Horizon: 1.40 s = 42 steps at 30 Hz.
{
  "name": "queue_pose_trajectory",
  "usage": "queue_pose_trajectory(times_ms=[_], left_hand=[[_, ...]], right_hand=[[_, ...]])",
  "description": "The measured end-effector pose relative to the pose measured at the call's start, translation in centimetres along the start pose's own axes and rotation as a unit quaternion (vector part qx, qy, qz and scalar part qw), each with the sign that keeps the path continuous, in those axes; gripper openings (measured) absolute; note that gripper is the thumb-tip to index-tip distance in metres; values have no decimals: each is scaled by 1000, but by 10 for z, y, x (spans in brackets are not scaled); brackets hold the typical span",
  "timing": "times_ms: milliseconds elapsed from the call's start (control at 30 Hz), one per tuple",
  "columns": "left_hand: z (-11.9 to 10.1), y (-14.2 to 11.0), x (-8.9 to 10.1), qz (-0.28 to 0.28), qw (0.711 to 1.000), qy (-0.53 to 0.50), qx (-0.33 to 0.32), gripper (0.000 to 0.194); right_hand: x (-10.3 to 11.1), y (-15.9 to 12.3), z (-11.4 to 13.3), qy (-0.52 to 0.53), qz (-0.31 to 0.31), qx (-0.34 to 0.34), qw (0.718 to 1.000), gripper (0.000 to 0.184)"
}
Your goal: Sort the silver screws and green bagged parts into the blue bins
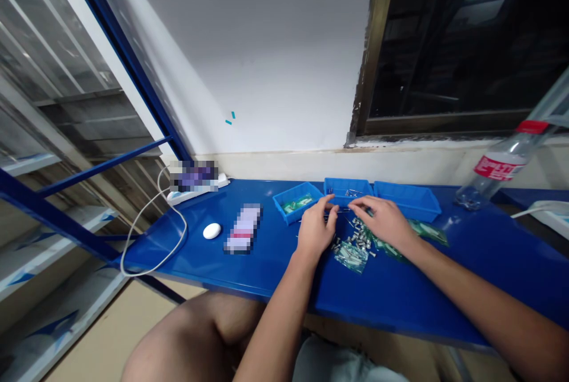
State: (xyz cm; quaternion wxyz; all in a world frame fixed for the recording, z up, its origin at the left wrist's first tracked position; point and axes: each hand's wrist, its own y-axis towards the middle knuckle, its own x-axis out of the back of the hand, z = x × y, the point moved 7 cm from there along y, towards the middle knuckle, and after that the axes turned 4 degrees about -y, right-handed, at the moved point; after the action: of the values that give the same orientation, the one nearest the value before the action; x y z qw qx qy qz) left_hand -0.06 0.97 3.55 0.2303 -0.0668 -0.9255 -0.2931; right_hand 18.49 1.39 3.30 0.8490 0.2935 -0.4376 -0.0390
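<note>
My left hand (316, 225) is over the table in front of the blue trays, its thumb and fingers slightly apart, and nothing shows clearly in it. Facing it, my right hand (384, 219) has thumb and fingertips drawn together; what they hold is too small to make out. Thin dark rods, perhaps long screws, lie between the fingertips. Below the hands are a loose pile of small metal fasteners (361, 235) and a clear bag of pale and metal pieces (353, 257). Greenish bags (429, 232) lie by my right wrist, partly covered.
Behind the hands stand a left blue tray (279, 207) with a bag inside, a middle tray (349, 183) with screws and a right tray (411, 198). A plastic bottle (493, 168), a blurred phone-like object (243, 228), a white oval object (212, 231) and a cable (133, 239) are around.
</note>
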Motion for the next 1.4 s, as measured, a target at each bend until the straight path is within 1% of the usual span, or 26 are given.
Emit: queue_pose_trajectory(times_ms=[33, 100, 200, 300, 433, 567, 667, 733, 900, 1000, 1167, 1300, 1400], left_hand=[[0, 0, 0, 0, 1000, 0, 0, 35], [0, 0, 0, -1, 1000, 1, -2, 35], [1, 0, 0, -3, 1000, 3, -3, 35], [2, 0, -1, -2, 1000, 8, -2, 35], [2, 0, -2, 0, 1000, 16, -1, 36], [2, 0, -1, 0, 1000, 22, 7, 35], [2, 0, -1, -2, 1000, 23, 9, 35], [2, 0, -2, 0, 1000, 20, 9, 35], [3, 1, -1, -4, 1000, 12, 11, 34], [2, 1, 0, -10, 1000, 8, 12, 33], [3, 0, 0, -6, 1000, 3, 19, 35], [2, -1, -3, 12, 999, -13, 27, 37], [-4, 0, -5, 29, 999, -25, 11, 32]], right_hand=[[-5, 0, 5, 0, 16, 35, 999, 24], [-16, -1, 13, 1, 45, 86, 995, 27], [-30, -3, 17, 3, 80, 122, 989, 33], [-38, -4, 17, -6, 111, 136, 985, 37], [-42, -4, 17, -37, 156, 136, 978, 35], [-41, -2, 17, -96, 170, 123, 973, 30], [-39, -1, 18, -133, 162, 116, 971, 27], [-37, -1, 19, -131, 150, 118, 973, 26], [-31, -2, 20, -85, 100, 144, 981, 32], [-26, -1, 20, -56, 70, 147, 985, 33], [-12, -1, 26, -21, 15, 138, 990, 26], [5, -4, 33, 24, -39, 117, 992, 18], [11, -7, 39, 58, -51, 114, 990, 13]])
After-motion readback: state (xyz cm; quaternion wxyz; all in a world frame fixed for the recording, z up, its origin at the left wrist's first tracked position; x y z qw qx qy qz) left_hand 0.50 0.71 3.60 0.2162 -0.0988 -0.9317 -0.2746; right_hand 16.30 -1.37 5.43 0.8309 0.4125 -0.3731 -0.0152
